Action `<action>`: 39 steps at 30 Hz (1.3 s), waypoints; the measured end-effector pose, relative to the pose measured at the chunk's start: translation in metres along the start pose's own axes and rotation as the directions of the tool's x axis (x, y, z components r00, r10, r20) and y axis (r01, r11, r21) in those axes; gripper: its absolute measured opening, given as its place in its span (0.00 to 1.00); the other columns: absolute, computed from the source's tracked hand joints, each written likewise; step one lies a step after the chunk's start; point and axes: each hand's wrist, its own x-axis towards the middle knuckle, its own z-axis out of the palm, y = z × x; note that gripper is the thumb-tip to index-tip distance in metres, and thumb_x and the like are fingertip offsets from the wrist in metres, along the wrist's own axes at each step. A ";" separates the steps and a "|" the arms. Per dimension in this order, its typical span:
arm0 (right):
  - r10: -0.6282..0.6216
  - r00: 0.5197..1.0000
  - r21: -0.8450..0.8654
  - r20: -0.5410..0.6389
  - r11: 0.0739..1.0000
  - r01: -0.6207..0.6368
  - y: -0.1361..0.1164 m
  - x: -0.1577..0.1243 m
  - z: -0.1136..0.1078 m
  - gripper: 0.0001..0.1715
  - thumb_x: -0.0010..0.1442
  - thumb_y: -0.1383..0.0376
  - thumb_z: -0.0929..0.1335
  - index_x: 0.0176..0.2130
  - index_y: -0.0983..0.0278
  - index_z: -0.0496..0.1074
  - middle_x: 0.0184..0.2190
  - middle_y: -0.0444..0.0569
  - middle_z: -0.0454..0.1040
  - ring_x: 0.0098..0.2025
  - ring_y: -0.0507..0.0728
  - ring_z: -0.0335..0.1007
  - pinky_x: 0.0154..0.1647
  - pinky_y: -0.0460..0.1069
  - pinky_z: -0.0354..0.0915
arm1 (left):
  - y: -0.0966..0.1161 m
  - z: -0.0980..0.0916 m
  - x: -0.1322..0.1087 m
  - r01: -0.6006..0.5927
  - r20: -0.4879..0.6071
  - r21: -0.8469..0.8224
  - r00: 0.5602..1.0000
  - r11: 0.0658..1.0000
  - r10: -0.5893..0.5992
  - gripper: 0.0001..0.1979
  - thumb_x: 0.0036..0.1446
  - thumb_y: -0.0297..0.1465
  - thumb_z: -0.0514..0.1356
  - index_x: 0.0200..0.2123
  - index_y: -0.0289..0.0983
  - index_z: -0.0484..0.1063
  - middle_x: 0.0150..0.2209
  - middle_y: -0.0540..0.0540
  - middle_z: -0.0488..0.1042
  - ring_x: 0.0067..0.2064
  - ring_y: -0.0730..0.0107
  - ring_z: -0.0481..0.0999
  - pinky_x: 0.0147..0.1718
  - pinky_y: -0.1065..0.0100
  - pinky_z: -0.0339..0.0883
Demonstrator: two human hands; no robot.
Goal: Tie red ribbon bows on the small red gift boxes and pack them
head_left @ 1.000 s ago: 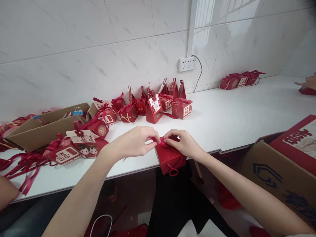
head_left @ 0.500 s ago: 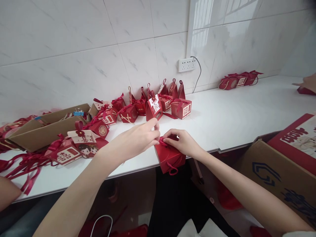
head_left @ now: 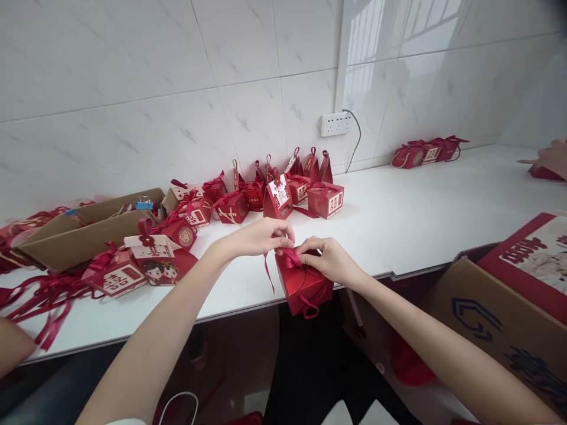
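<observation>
A red gift box [head_left: 305, 289] with a twisted cord handle sits at the table's front edge, partly jutting over it. On its top is a red ribbon [head_left: 290, 258], looped at the middle. My left hand [head_left: 272, 235] pinches the ribbon from the left, and a loose ribbon end hangs below those fingers. From the right, my right hand [head_left: 325, 257] pinches the ribbon with thumb and index finger, its palm close over the box. The fingers partly hide the loop. Just behind stands a red box with a white label [head_left: 277, 198].
Several red boxes [head_left: 233, 206] stand along the wall. At left are an open cardboard tray [head_left: 88, 236] and loose ribbons [head_left: 48, 301]. More boxes [head_left: 427, 152] sit far right, near another person's hand [head_left: 549, 159]. A large carton [head_left: 478, 307] stands at lower right.
My left hand has shifted slightly right and its fingers now point more downward. A ribbon loop and a hanging ribbon end now show. My right hand stays at the box top.
</observation>
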 end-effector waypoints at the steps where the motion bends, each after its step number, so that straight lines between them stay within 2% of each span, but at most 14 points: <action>1: 0.002 1.000 0.019 -0.001 1.000 -0.002 0.000 0.000 0.000 0.06 0.50 0.67 0.68 0.27 0.63 0.77 0.29 0.46 0.76 0.33 0.54 0.69 0.40 0.49 0.62 | -0.006 0.000 0.001 -0.008 0.020 -0.060 1.000 0.998 0.010 0.07 0.55 0.34 0.57 0.32 0.36 0.69 0.27 0.49 0.73 0.30 0.71 0.74 0.27 0.72 0.64; 3: 0.006 1.000 0.047 0.000 0.999 -0.006 0.001 0.001 0.001 0.06 0.50 0.65 0.68 0.27 0.63 0.77 0.29 0.46 0.76 0.34 0.54 0.69 0.40 0.49 0.62 | -0.015 0.003 0.003 -0.041 0.005 -0.153 0.999 0.987 0.042 0.07 0.55 0.34 0.57 0.31 0.36 0.69 0.27 0.50 0.73 0.29 0.73 0.73 0.28 0.72 0.64; 5: 0.011 1.000 0.062 0.000 0.998 -0.011 0.003 0.002 0.002 0.06 0.50 0.65 0.69 0.28 0.63 0.77 0.30 0.46 0.76 0.34 0.54 0.69 0.41 0.49 0.62 | -0.018 0.008 0.005 -0.083 -0.091 -0.202 0.994 0.976 0.066 0.07 0.54 0.33 0.59 0.30 0.35 0.68 0.26 0.51 0.72 0.28 0.75 0.71 0.27 0.73 0.63; 7: 0.017 1.000 0.060 0.001 0.998 -0.017 0.003 0.003 0.002 0.06 0.50 0.66 0.68 0.28 0.63 0.77 0.30 0.45 0.76 0.34 0.54 0.69 0.40 0.48 0.62 | -0.017 0.014 0.007 -0.125 -0.189 -0.220 0.978 0.968 0.083 0.08 0.53 0.35 0.60 0.29 0.35 0.68 0.25 0.51 0.71 0.26 0.77 0.69 0.25 0.74 0.61; 10: 0.027 1.000 0.032 0.008 0.999 -0.027 0.003 0.003 0.003 0.07 0.50 0.69 0.67 0.27 0.63 0.76 0.29 0.45 0.75 0.32 0.53 0.69 0.38 0.48 0.62 | -0.011 0.019 0.010 -0.164 -0.248 -0.217 0.963 0.962 0.108 0.11 0.52 0.38 0.61 0.29 0.35 0.69 0.26 0.50 0.72 0.25 0.77 0.67 0.24 0.74 0.60; 13: 0.031 0.999 0.028 0.008 0.999 -0.031 0.002 0.002 0.002 0.07 0.50 0.69 0.67 0.25 0.63 0.76 0.28 0.44 0.75 0.31 0.53 0.69 0.37 0.47 0.62 | -0.010 0.021 0.014 -0.179 -0.291 -0.184 0.949 0.966 0.120 0.12 0.52 0.39 0.61 0.29 0.35 0.68 0.28 0.49 0.72 0.27 0.76 0.69 0.25 0.73 0.62; 17: 0.037 0.999 0.089 -0.025 0.995 -0.035 0.002 0.002 0.002 0.07 0.50 0.64 0.68 0.26 0.64 0.76 0.27 0.45 0.75 0.32 0.53 0.69 0.38 0.48 0.63 | -0.023 0.024 0.015 -0.151 -0.351 -0.105 0.931 0.983 0.106 0.11 0.52 0.38 0.61 0.30 0.36 0.67 0.30 0.50 0.73 0.31 0.73 0.71 0.30 0.70 0.65; 23: 0.021 0.998 0.098 -0.052 0.995 -0.016 0.002 0.001 0.003 0.09 0.53 0.62 0.68 0.28 0.63 0.76 0.28 0.46 0.77 0.34 0.54 0.70 0.38 0.49 0.63 | -0.036 0.047 0.000 -0.135 -0.441 -0.016 0.890 0.991 0.114 0.08 0.57 0.35 0.55 0.33 0.37 0.68 0.32 0.50 0.74 0.35 0.71 0.72 0.37 0.68 0.65; 30: 0.016 0.997 -0.001 -0.079 1.000 -0.016 0.002 -0.001 0.006 0.07 0.54 0.63 0.67 0.29 0.64 0.74 0.30 0.46 0.76 0.34 0.54 0.70 0.37 0.48 0.63 | -0.033 0.070 -0.015 -0.134 -0.546 0.072 0.824 0.988 0.152 0.07 0.58 0.30 0.54 0.37 0.37 0.70 0.36 0.47 0.71 0.39 0.70 0.71 0.42 0.66 0.66; 35: 0.050 0.990 0.037 -0.131 0.998 -0.046 0.002 -0.002 0.009 0.06 0.51 0.63 0.68 0.27 0.65 0.72 0.28 0.46 0.75 0.31 0.54 0.70 0.33 0.48 0.63 | -0.031 0.073 -0.019 -0.152 -0.598 0.168 0.770 0.974 0.223 0.06 0.56 0.27 0.54 0.32 0.38 0.70 0.31 0.47 0.71 0.41 0.67 0.68 0.42 0.64 0.65; 39: 0.062 0.986 0.044 -0.155 0.997 -0.056 0.001 -0.002 0.011 0.05 0.50 0.64 0.68 0.26 0.65 0.71 0.27 0.46 0.75 0.30 0.53 0.70 0.32 0.48 0.64 | -0.028 0.075 -0.020 -0.132 -0.596 0.170 0.776 0.977 0.209 0.03 0.55 0.30 0.56 0.30 0.39 0.69 0.31 0.48 0.72 0.41 0.65 0.67 0.43 0.62 0.64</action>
